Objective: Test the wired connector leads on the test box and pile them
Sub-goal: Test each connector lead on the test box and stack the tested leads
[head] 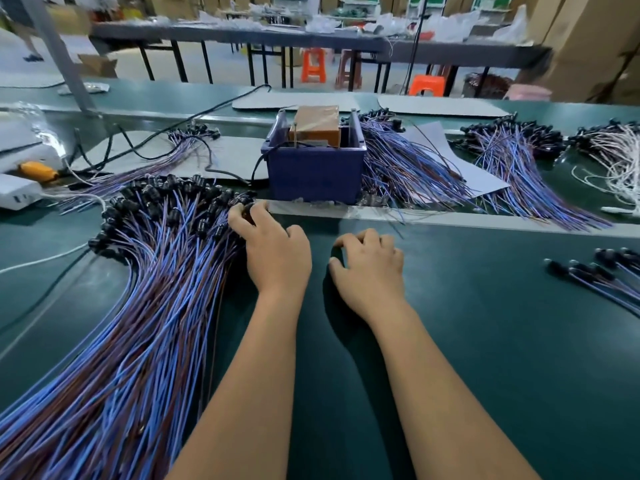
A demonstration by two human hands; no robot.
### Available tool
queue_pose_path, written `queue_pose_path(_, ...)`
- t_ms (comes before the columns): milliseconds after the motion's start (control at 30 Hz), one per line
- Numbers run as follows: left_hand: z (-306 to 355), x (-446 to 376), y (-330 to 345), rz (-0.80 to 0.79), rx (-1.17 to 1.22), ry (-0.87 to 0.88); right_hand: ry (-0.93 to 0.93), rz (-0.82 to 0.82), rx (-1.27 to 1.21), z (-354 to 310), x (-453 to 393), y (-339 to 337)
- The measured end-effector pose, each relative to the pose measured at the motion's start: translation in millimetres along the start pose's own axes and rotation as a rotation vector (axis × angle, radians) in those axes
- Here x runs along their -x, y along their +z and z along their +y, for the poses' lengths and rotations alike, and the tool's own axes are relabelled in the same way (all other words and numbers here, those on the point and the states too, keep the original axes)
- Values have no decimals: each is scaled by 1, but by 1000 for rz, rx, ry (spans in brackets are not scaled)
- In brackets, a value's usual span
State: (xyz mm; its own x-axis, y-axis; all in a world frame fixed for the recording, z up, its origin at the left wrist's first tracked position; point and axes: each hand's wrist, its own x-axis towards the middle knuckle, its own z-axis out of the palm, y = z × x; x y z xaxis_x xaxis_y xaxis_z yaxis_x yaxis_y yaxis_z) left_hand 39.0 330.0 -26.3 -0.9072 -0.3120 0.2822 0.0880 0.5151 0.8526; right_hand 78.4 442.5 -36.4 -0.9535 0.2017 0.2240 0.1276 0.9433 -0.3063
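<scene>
A big fan of blue and brown leads (pixel 145 306) with black connectors at their far ends covers the left of the green table (pixel 485 358). My left hand (pixel 273 247) reaches into its right edge, fingers curled round a black connector (pixel 247 210). My right hand (pixel 370 265) rests on the bare mat beside it, fingers loosely bent, holding nothing. The test box (pixel 315 126), orange-brown, sits in a blue bin (pixel 315 168) straight ahead. A small pile of leads (pixel 602 275) lies at the right.
More bundles of blue and brown leads (pixel 408 168) lie right of the bin, with others (pixel 512 157) and white leads (pixel 616 157) further right. Black cables (pixel 145 147) and white devices (pixel 17 192) crowd the far left. A taped strip (pixel 346 211) crosses before the bin.
</scene>
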Motion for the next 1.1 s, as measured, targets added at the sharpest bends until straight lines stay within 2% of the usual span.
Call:
queue_pose_path(167, -2, -2, 0, 57, 60, 1, 6, 11, -11, 0, 0, 1)
queue_pose_path(333, -3, -3, -3, 52, -19, -22, 8, 16, -30, 0, 0, 1)
queue_pose_path(467, -9, -6, -10, 111, 20, -2, 10, 37, -62, 1, 0, 3)
queue_pose_path(767, -11, -6, -8, 119, 122, 137, 17, 53, -153, 2, -2, 2)
queue_pose_path(833, -2, -1, -5, 22, 310, 159, -13, 95, -280, 1, -2, 1)
queue_pose_path(900, 15, 6, -1, -171, 713, 99, -11, 104, -616, -4, -2, -2)
queue_pose_path(1000, 36, 21, -2, -535, 1285, -120, 62, -85, -1272, -9, 2, -13)
queue_pose_path(1067, 39, 24, -7, -800, 1506, -291, 83, -252, -1540, -4, 0, -22)
queue_pose_path(1100, 40, 24, -10, -938, 1543, -342, 111, -322, -1627, -2, 1, -27)
